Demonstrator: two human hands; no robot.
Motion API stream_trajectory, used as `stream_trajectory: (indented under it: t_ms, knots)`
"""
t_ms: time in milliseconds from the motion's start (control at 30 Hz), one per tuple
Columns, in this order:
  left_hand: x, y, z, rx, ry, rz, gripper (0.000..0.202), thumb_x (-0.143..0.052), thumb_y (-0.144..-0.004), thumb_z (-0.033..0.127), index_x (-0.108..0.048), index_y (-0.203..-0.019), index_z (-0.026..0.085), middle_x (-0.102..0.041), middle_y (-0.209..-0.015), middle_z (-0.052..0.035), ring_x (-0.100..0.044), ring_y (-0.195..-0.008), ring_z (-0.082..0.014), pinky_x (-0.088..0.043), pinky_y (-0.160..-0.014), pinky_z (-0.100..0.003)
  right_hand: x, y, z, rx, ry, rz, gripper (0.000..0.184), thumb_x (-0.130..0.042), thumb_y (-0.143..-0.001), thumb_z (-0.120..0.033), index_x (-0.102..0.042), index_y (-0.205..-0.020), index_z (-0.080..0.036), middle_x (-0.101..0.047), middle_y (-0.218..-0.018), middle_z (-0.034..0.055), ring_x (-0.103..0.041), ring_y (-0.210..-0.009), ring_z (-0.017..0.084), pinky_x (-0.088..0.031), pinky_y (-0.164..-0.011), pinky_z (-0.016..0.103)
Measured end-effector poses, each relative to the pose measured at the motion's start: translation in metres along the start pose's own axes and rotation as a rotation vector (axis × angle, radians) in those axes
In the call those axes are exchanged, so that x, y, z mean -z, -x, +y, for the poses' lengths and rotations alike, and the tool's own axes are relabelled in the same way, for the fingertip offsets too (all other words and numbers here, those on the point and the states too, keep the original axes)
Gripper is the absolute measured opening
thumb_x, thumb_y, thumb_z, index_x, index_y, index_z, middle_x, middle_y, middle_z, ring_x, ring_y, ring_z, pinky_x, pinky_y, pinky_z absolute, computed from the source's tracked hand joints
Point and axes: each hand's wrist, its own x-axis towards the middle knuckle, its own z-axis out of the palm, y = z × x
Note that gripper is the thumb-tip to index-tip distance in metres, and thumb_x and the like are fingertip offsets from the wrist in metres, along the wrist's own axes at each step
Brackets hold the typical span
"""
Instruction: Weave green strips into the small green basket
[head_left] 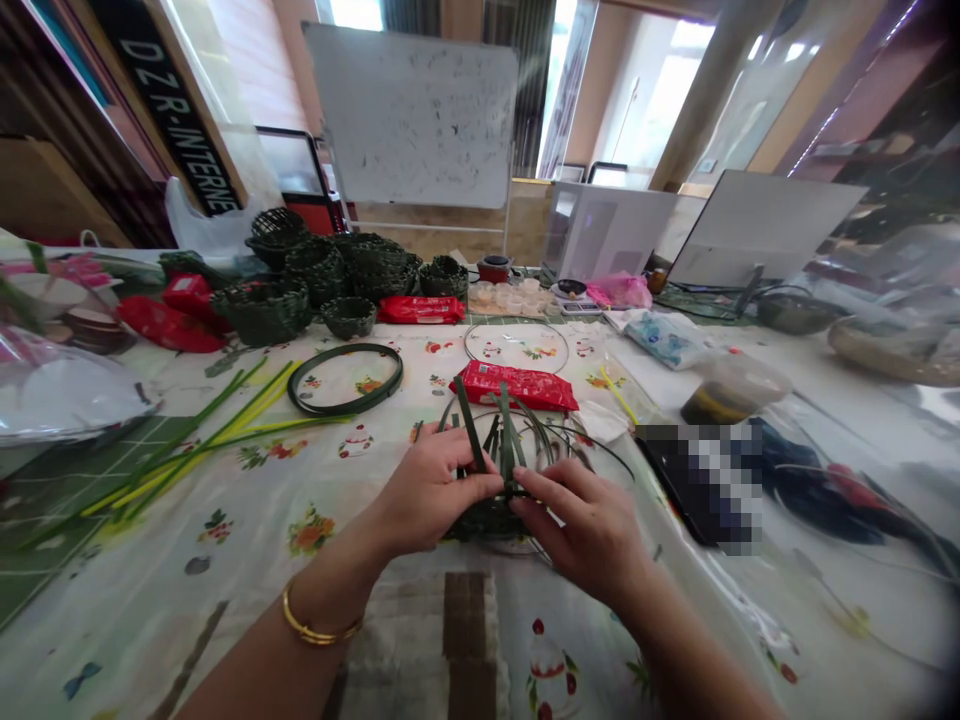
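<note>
Between my hands on the table stands a small dark green woven basket, partly hidden, with loose flat weaving strips sticking up and fanning out from its rim. My left hand is closed on the near left side of the basket, thumb and fingers around an upright strip. From the right, my right hand pinches a strip at the rim, its fingertips almost meeting my left thumb. Just behind the basket lies a red packet.
Coiled dark green strip and loose green and yellow strips lie to the left. Finished woven baskets are stacked at the back. A phone and a plastic tub are on the right. A patterned cover spreads over the table.
</note>
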Motion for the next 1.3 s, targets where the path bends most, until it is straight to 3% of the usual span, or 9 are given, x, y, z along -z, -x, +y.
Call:
stream_trajectory:
  t_ms: [167,333,433,533,633,733,833,1033,1300]
  knots:
    - [-0.007,0.000,-0.007,0.162,0.117,0.099,0.008,-0.065,-0.072,0.023,-0.066,-0.066,0.018,-0.068,-0.073,-0.0021,-0.059,-0.080,-0.0203,-0.046,-0.079,-0.036,0.006,0.000,0.002,-0.069,-0.209,-0.084,0.014,-0.057,-0.087,-0.025,-0.069,-0.089,-0.018,-0.056,-0.059,-0.0004,-0.052,-0.051,0.010,-0.036,-0.047,0.023]
    - [-0.016,-0.004,-0.015,0.256,0.188,0.085,0.011,-0.062,-0.076,0.028,-0.062,-0.070,0.018,-0.067,-0.065,-0.0013,-0.062,-0.073,-0.0190,-0.049,-0.078,-0.036,-0.005,-0.003,0.003,-0.213,-0.352,-0.095,0.013,-0.058,-0.086,-0.025,-0.069,-0.090,-0.020,-0.070,-0.070,0.0014,-0.064,-0.062,0.013,-0.046,-0.057,0.023]
    - [-0.022,-0.003,-0.016,0.167,-0.048,0.334,0.028,-0.063,-0.074,0.024,-0.058,-0.100,0.017,-0.069,-0.074,-0.0017,-0.065,-0.087,-0.0229,-0.042,-0.096,-0.047,-0.015,-0.007,0.003,-0.316,-0.400,-0.045,0.014,-0.060,-0.084,-0.026,-0.071,-0.092,-0.022,-0.074,-0.080,0.0022,-0.069,-0.070,0.015,-0.051,-0.065,0.024]
    - [-0.027,-0.001,-0.015,-0.089,-0.406,0.576,0.045,-0.063,-0.072,0.017,-0.052,-0.115,0.016,-0.064,-0.113,-0.0121,-0.049,-0.123,-0.0303,-0.021,-0.110,-0.056,-0.021,-0.010,0.002,-0.380,-0.430,-0.040,0.014,-0.061,-0.083,-0.028,-0.072,-0.090,-0.023,-0.075,-0.081,0.0020,-0.070,-0.071,0.016,-0.053,-0.065,0.024]
    - [-0.025,0.000,-0.015,-0.241,-0.493,0.402,0.020,-0.051,-0.080,0.010,-0.060,-0.096,0.019,-0.066,-0.112,-0.0077,-0.053,-0.120,-0.0253,-0.013,-0.113,-0.054,-0.022,-0.012,0.003,-0.404,-0.422,-0.045,0.014,-0.061,-0.082,-0.028,-0.073,-0.088,-0.023,-0.075,-0.080,0.0020,-0.070,-0.070,0.017,-0.053,-0.064,0.025]
    - [-0.021,-0.001,-0.016,-0.200,-0.364,0.189,0.024,-0.041,-0.083,0.007,-0.061,-0.085,0.019,-0.072,-0.089,-0.0004,-0.064,-0.101,-0.0181,-0.008,-0.114,-0.054,-0.022,-0.011,0.006,-0.408,-0.385,-0.045,0.015,-0.060,-0.083,-0.028,-0.073,-0.089,-0.023,-0.075,-0.081,0.0023,-0.069,-0.071,0.017,-0.052,-0.065,0.026]
    - [-0.019,-0.001,-0.011,-0.109,-0.267,0.103,0.022,-0.039,-0.088,0.015,-0.061,-0.086,0.020,-0.072,-0.093,-0.0007,-0.060,-0.108,-0.0192,-0.007,-0.113,-0.055,-0.023,-0.009,0.006,-0.393,-0.360,-0.048,0.016,-0.059,-0.084,-0.029,-0.072,-0.091,-0.022,-0.074,-0.082,0.0030,-0.068,-0.072,0.017,-0.051,-0.066,0.026]
    - [-0.023,-0.004,0.002,0.208,-0.369,0.019,0.025,-0.043,-0.090,0.032,-0.058,-0.076,0.017,-0.068,-0.086,-0.0052,-0.060,-0.094,-0.0229,-0.018,-0.108,-0.056,-0.026,-0.010,-0.001,-0.308,-0.325,-0.053,0.015,-0.056,-0.086,-0.026,-0.069,-0.092,-0.021,-0.072,-0.077,0.0018,-0.066,-0.068,0.015,-0.048,-0.063,0.024]
    - [-0.021,-0.004,-0.009,0.046,-0.292,0.100,0.020,-0.047,-0.087,0.025,-0.049,-0.068,0.018,-0.064,-0.081,-0.0028,-0.059,-0.086,-0.0185,-0.025,-0.106,-0.051,-0.027,-0.005,-0.008,-0.214,-0.193,0.056,0.007,-0.059,-0.085,-0.025,-0.064,-0.087,-0.020,-0.072,-0.073,0.0002,-0.066,-0.061,0.013,-0.045,-0.056,0.022]
